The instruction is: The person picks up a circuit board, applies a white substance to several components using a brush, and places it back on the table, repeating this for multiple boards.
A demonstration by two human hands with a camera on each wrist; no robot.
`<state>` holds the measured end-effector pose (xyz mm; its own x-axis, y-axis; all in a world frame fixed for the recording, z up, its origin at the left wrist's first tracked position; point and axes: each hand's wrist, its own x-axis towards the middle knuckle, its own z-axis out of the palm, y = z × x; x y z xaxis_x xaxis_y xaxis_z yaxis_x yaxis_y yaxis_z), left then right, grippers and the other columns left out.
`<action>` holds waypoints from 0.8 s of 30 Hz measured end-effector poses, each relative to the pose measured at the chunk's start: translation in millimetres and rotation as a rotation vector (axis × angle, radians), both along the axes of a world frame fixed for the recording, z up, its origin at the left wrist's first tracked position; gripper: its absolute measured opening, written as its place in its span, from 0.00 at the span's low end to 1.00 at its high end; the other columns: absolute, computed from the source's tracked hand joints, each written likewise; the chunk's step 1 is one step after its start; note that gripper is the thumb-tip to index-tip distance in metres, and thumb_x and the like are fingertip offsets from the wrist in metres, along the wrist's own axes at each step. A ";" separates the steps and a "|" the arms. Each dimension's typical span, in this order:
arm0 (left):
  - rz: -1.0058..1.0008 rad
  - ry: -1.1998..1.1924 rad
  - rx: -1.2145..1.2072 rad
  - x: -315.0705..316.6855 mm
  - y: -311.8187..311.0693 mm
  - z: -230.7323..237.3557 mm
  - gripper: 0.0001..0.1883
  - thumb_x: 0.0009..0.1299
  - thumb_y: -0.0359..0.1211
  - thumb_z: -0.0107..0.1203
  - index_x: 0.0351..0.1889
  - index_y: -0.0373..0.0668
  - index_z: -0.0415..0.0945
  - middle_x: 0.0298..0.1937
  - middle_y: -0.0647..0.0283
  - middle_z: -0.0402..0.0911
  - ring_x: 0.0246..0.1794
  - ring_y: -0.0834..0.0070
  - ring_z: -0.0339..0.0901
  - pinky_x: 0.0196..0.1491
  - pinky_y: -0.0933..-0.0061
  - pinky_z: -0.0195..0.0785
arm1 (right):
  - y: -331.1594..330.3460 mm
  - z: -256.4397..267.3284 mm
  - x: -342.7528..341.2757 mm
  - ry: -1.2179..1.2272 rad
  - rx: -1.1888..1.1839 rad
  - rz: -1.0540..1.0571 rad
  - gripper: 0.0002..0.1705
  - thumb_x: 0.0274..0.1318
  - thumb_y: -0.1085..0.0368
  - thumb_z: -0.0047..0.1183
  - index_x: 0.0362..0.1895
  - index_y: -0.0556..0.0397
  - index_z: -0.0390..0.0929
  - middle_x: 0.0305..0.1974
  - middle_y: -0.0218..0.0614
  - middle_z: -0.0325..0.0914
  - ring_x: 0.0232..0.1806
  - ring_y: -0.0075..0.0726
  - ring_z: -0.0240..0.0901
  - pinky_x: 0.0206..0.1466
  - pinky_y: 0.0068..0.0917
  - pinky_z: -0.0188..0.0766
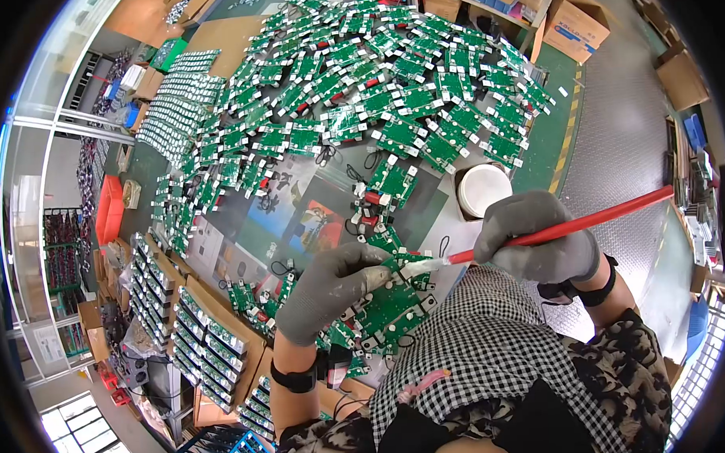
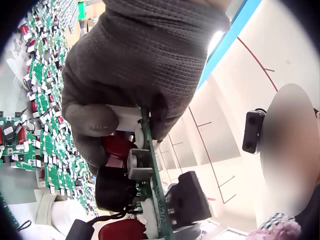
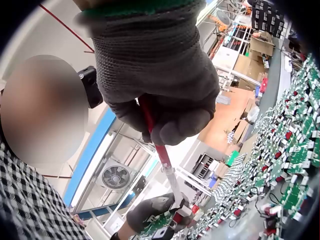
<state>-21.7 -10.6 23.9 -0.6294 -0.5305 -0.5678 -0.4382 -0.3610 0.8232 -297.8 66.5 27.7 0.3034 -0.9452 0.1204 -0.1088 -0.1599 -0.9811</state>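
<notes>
My gloved left hand [image 1: 333, 287] pinches a green circuit board [image 2: 159, 205] between thumb and fingers. The left wrist view has this board nearly edge-on, with red and black parts along one face and a dark block on the other. In my gloved right hand [image 1: 534, 232] is a red-handled brush [image 1: 598, 217], gripped along its handle. Its white-coated tip [image 1: 420, 267] points left, right at the board beside the left fingertips. From the right wrist view, the whitish brush end [image 3: 173, 187] overlaps the board close to the left hand.
Many green circuit boards [image 1: 399, 133] cover the table's far side, and several lie close under the left hand. A white round tub [image 1: 486, 188] stands near the right hand. At left are racks of boards [image 1: 207, 344]; a cardboard box [image 1: 571, 23] is at back right.
</notes>
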 end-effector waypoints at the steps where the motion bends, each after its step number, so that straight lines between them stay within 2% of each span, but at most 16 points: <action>1: -0.017 -0.036 0.016 -0.9 0.0 1.5 0.15 0.65 0.34 0.56 0.46 0.33 0.76 0.34 0.68 0.78 0.34 0.84 0.71 0.39 0.79 0.65 | -0.5 1.4 1.9 -0.042 -0.010 0.030 0.08 0.38 0.71 0.53 0.27 0.60 0.79 0.22 0.40 0.77 0.21 0.35 0.73 0.25 0.28 0.67; 8: -0.023 -0.033 -0.006 6.0 1.1 -2.4 0.16 0.65 0.34 0.55 0.47 0.33 0.76 0.35 0.67 0.78 0.36 0.83 0.72 0.41 0.79 0.65 | -3.9 0.3 -2.2 0.065 -0.016 0.039 0.08 0.37 0.71 0.52 0.26 0.59 0.80 0.22 0.40 0.77 0.21 0.35 0.73 0.24 0.28 0.66; 11: 0.066 0.059 0.011 13.6 1.2 -10.7 0.16 0.65 0.34 0.56 0.46 0.34 0.76 0.36 0.67 0.78 0.35 0.84 0.73 0.40 0.81 0.66 | -1.4 5.8 -4.0 0.059 0.038 0.007 0.07 0.37 0.71 0.53 0.26 0.58 0.80 0.22 0.39 0.77 0.21 0.35 0.73 0.24 0.29 0.66; 13: 0.165 0.073 0.042 16.2 1.0 -11.6 0.14 0.65 0.34 0.57 0.45 0.35 0.75 0.37 0.66 0.79 0.36 0.83 0.74 0.42 0.80 0.68 | 4.2 3.9 0.1 -0.053 -0.006 0.052 0.08 0.38 0.70 0.53 0.27 0.58 0.80 0.22 0.39 0.77 0.21 0.36 0.73 0.24 0.30 0.67; 17: 0.182 0.094 0.062 17.1 -1.4 -12.1 0.13 0.64 0.33 0.58 0.44 0.35 0.75 0.36 0.66 0.79 0.36 0.83 0.75 0.42 0.80 0.69 | 3.7 4.8 7.1 -0.064 0.033 0.142 0.08 0.38 0.71 0.54 0.27 0.58 0.80 0.22 0.39 0.78 0.23 0.37 0.74 0.27 0.30 0.69; 21: 0.194 0.109 0.058 20.6 -2.2 -16.5 0.14 0.64 0.33 0.59 0.44 0.36 0.75 0.36 0.66 0.80 0.34 0.83 0.75 0.39 0.80 0.69 | 0.3 2.0 3.5 -0.004 0.115 0.116 0.07 0.38 0.71 0.53 0.26 0.58 0.80 0.23 0.39 0.78 0.23 0.38 0.74 0.28 0.31 0.69; 24: 0.208 0.125 0.072 21.2 -1.9 -18.3 0.14 0.64 0.34 0.59 0.45 0.36 0.75 0.37 0.66 0.80 0.34 0.83 0.75 0.38 0.80 0.70 | 1.3 3.4 -2.8 0.036 0.070 0.121 0.07 0.43 0.72 0.51 0.29 0.61 0.79 0.26 0.41 0.79 0.26 0.36 0.76 0.31 0.30 0.70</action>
<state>-0.5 -12.5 5.6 -0.5782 -0.6170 -0.5338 -0.2450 -0.4927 0.8350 -300.6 67.8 31.1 0.4183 -0.9073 0.0422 -0.1286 -0.1052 -0.9861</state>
